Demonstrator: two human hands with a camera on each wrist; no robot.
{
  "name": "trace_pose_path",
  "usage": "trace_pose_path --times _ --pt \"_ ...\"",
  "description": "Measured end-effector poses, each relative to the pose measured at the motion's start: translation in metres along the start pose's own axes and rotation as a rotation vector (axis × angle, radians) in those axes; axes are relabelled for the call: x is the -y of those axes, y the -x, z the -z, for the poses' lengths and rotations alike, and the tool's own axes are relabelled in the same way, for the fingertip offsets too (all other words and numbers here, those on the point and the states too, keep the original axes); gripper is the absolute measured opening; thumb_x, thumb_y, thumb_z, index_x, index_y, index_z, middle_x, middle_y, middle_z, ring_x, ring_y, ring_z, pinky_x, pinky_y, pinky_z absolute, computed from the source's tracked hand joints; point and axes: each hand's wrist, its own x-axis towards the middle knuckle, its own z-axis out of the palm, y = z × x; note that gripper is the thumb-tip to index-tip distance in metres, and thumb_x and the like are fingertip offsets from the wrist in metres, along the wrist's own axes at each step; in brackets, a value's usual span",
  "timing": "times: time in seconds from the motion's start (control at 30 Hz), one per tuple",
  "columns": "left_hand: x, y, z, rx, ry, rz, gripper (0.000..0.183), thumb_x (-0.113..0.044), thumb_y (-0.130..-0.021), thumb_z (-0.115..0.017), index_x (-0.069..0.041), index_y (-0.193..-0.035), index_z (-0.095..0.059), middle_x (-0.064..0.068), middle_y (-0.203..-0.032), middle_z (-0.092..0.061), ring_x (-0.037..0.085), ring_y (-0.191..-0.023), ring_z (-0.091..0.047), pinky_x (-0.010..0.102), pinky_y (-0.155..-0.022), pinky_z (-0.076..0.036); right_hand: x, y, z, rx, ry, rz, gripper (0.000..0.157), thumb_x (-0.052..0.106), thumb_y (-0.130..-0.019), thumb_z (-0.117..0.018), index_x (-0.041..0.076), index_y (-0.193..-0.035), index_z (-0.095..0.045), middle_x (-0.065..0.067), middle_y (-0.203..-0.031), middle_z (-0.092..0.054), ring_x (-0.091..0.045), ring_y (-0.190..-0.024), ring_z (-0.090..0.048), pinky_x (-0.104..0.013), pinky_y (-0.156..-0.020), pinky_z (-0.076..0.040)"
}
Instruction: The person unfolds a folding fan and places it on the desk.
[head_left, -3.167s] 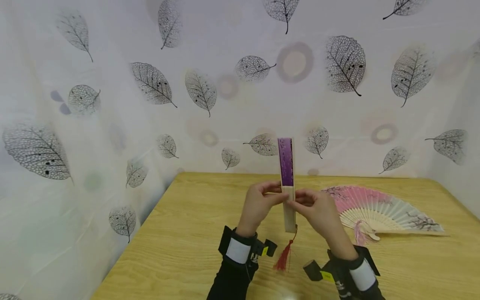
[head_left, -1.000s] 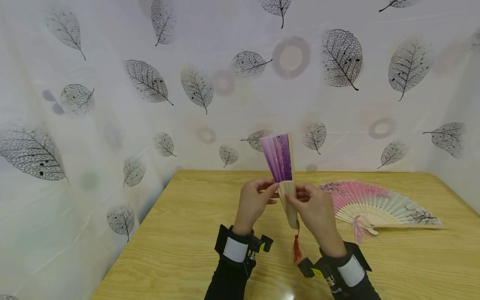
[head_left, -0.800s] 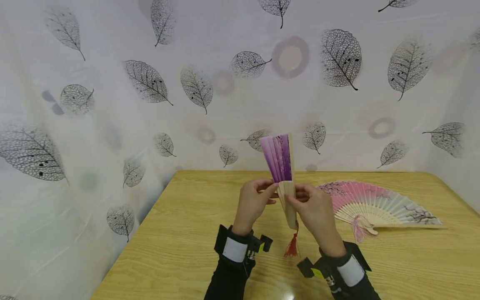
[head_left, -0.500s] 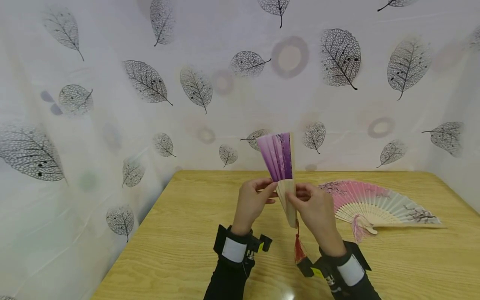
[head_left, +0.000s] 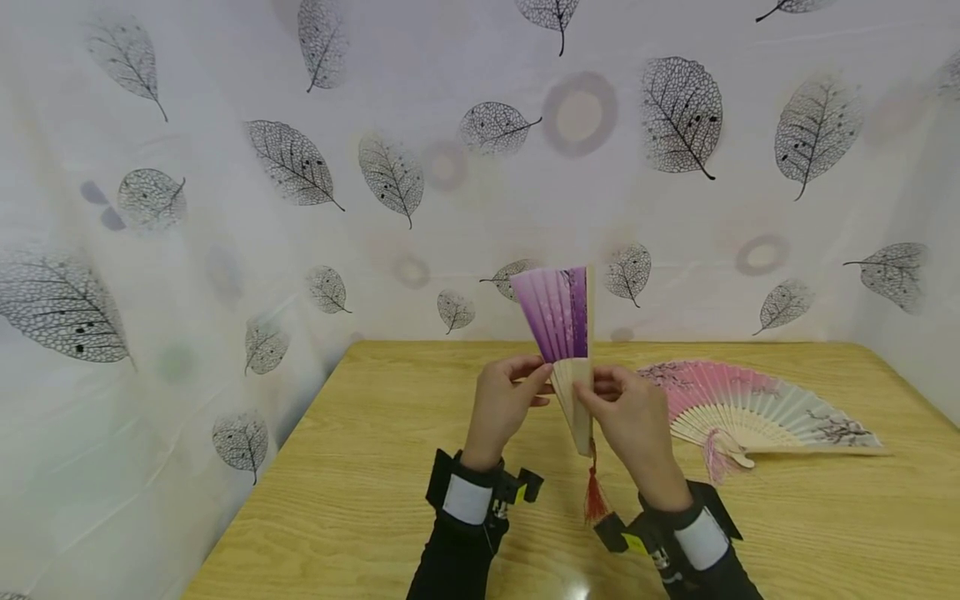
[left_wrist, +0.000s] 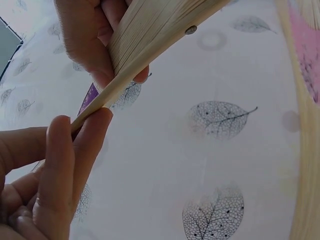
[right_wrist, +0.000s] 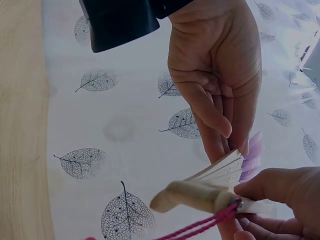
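Note:
A purple folding fan (head_left: 555, 312) is held upright over the table, partly spread, its pale ribs meeting at the bottom. My left hand (head_left: 501, 410) pinches its left edge between thumb and fingers where ribs meet cloth. On the other edge, my right hand (head_left: 636, 421) has its thumb pressed on the ribs and fingers behind. A red tassel (head_left: 595, 497) hangs from the pivot end. Seen in the left wrist view, the fan's outer rib (left_wrist: 137, 64) runs slanting between both hands. In the right wrist view the rounded handle end (right_wrist: 192, 196) faces the camera, its cord trailing down left.
A pink and white folding fan (head_left: 738, 408) lies spread on the wooden table (head_left: 360, 483) at right, its pink tassel (head_left: 717, 457) beside the handle. Behind the table hangs a white curtain (head_left: 480, 217) with leaf prints. Each wrist wears a black camera strap.
The purple fan was folded flat about three seconds ago; its cloth has spread out to the left and widened a little more in the last second. The red tassel swings. The pink fan stays put.

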Motion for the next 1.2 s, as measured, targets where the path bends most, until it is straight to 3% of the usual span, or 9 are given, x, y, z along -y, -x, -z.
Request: trace_pose_path --times 0.27,0.53,0.97,1.2 --pt "-0.0002 -0.0010 -0.0004 -0.008 0.008 0.007 0.025 -0.008 -0.084 -0.056 0.010 -0.101 -0.061 0.026 -0.100 -0.063 0.026 -0.076 -0.064 0.027 -0.064 -0.056 0.0008 -0.0008 0.0014 -0.019 -0.015 -0.028 0.029 0.021 -0.077 -0.067 -0.003 -0.093 -0.065 -0.018 -0.079 -0.068 -0.021 -0.069 -0.063 -0.040 -0.060 -0.055" --pt "-0.0002 -0.0017 -0.0029 -0.019 0.000 0.003 0.025 -0.008 -0.084 -0.056 0.010 -0.102 -0.061 0.027 -0.100 -0.063 0.032 -0.079 -0.063 0.025 -0.063 -0.055 -0.0012 -0.0016 0.0010 -0.034 0.015 -0.015 0.029 0.022 -0.077 -0.066 -0.003 -0.092 -0.065 -0.017 -0.078 -0.068 -0.021 -0.068 -0.063 -0.041 -0.058 -0.054" --pt "0.0003 -0.0004 -0.0038 -0.021 -0.026 0.007 0.023 -0.007 -0.084 -0.056 0.010 -0.099 -0.061 0.026 -0.097 -0.063 0.028 -0.076 -0.064 0.027 -0.064 -0.056 -0.0040 -0.0019 0.0019 0.001 0.029 -0.031 0.028 0.023 -0.078 -0.066 -0.002 -0.091 -0.066 -0.017 -0.078 -0.068 -0.021 -0.067 -0.063 -0.040 -0.058 -0.054" --pt "0.0001 -0.0011 -0.0023 -0.017 -0.007 0.005 0.024 -0.006 -0.084 -0.056 0.011 -0.100 -0.061 0.027 -0.097 -0.063 0.031 -0.078 -0.063 0.027 -0.064 -0.056 -0.0053 -0.0034 0.0033 -0.023 0.027 -0.042 0.028 0.023 -0.078 -0.065 -0.002 -0.091 -0.066 -0.017 -0.077 -0.068 -0.020 -0.067 -0.063 -0.038 -0.055 -0.054"
